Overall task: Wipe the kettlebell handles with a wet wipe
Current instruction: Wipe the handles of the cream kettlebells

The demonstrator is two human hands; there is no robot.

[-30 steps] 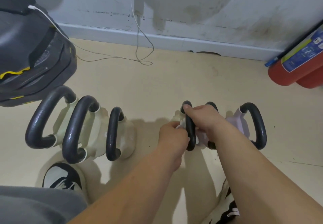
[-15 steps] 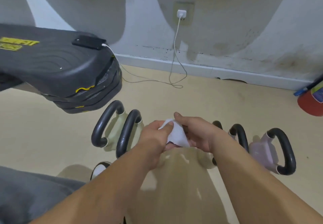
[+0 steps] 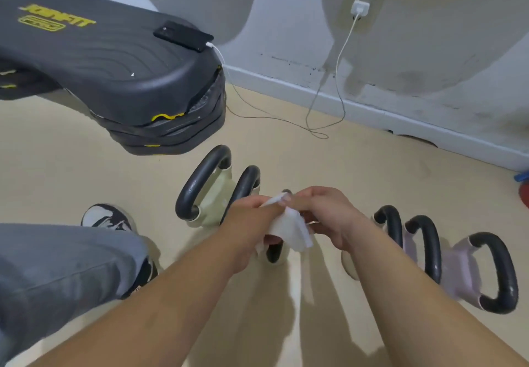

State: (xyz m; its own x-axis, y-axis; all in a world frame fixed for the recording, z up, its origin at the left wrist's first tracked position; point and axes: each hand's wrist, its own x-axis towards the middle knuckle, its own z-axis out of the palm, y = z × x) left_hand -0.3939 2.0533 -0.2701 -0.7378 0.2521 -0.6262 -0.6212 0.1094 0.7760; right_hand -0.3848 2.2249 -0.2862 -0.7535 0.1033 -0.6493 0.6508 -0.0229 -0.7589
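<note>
A row of kettlebells with black handles stands on the beige floor: cream ones on the left (image 3: 197, 186) and pale lilac ones on the right (image 3: 498, 275). My left hand (image 3: 252, 223) and my right hand (image 3: 323, 215) meet above the row's middle, both pinching a crumpled white wet wipe (image 3: 292, 229). The wipe hangs over a cream kettlebell whose black handle (image 3: 273, 252) shows just beneath it, mostly hidden by my hands. I cannot tell whether the wipe touches that handle.
A stack of dark step platforms (image 3: 120, 80) sits at the left with a phone (image 3: 183, 36) charging on top; its cable (image 3: 329, 103) trails across the floor to a wall socket. My shoe (image 3: 106, 219) and grey trouser leg are at lower left. A red extinguisher edge shows far right.
My hands left the handle of a kettlebell in the right-hand group, lifted the wipe and now hold it bunched between them farther left. The view swung left and up.
</note>
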